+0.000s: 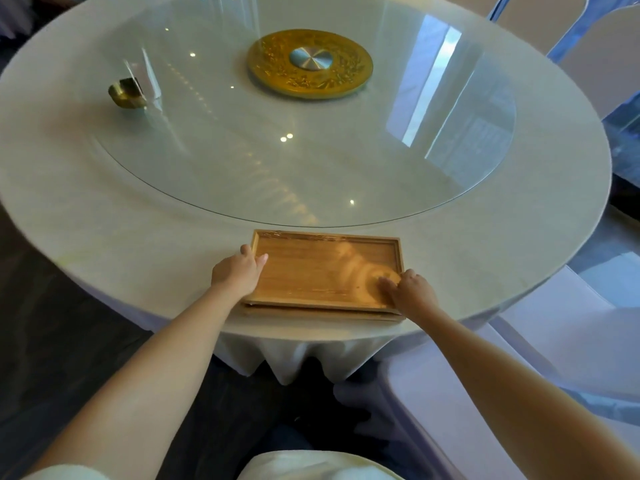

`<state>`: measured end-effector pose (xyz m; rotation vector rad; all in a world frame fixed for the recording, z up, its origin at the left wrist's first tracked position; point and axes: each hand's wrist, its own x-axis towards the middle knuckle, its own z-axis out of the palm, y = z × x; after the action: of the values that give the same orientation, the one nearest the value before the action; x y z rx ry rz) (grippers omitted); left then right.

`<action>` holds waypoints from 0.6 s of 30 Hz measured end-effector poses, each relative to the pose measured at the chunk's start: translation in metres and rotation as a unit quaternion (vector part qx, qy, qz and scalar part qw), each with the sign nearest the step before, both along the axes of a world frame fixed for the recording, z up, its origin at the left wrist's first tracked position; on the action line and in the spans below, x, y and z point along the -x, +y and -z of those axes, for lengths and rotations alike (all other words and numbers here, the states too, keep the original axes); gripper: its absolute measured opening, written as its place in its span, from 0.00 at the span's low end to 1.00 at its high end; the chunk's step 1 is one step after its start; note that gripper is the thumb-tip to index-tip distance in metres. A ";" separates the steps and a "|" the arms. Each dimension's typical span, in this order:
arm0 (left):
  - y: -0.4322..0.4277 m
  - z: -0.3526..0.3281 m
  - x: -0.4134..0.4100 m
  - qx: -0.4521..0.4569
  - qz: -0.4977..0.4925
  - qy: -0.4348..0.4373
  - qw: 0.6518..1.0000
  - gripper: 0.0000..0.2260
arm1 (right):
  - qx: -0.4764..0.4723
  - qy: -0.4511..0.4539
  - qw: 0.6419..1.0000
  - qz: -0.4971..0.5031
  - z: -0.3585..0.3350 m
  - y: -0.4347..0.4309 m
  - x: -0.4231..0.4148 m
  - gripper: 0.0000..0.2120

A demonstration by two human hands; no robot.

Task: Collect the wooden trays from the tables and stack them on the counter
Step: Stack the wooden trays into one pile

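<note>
A round table [104, 237] draped in a white cloth carries a large glass turntable [242, 161] — at its centre, a gold disc [277, 72] with a silver hub. A small brass bowl [126, 93] sits on the glass at the left. White-covered chairs [554, 341] stand to the right.

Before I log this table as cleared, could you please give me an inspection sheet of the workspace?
Surface: round table with white cloth, glass turntable on top.
Job's things: wooden tray at the near edge; a second seems to lie under it.
Clutter: gold bowl; gold disc at the centre.
Grippers: left hand on the tray's left edge, right hand at its right corner.
Cables: nothing seen.
Surroundings: covered chairs at right.
</note>
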<state>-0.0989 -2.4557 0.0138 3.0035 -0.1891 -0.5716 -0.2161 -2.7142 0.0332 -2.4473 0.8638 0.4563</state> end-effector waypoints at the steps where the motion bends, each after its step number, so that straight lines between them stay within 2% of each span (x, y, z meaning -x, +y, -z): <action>1: 0.000 0.000 0.000 -0.001 -0.002 -0.001 1.000 0.22 | 0.001 0.002 1.000 0.000 0.000 0.000 0.000 0.30; 12: 0.002 0.003 0.008 -0.001 -0.005 -0.008 1.000 0.22 | -0.004 0.009 1.000 -0.003 0.002 -0.001 0.005 0.30; 18: 0.007 0.008 0.008 0.034 -0.025 0.004 0.999 0.22 | -0.049 -0.003 0.999 0.018 0.004 -0.001 0.007 0.28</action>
<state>-0.1066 -2.4492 0.0060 2.9303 -0.1313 -0.5595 -0.2232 -2.7151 0.0296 -2.3385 0.8608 0.4676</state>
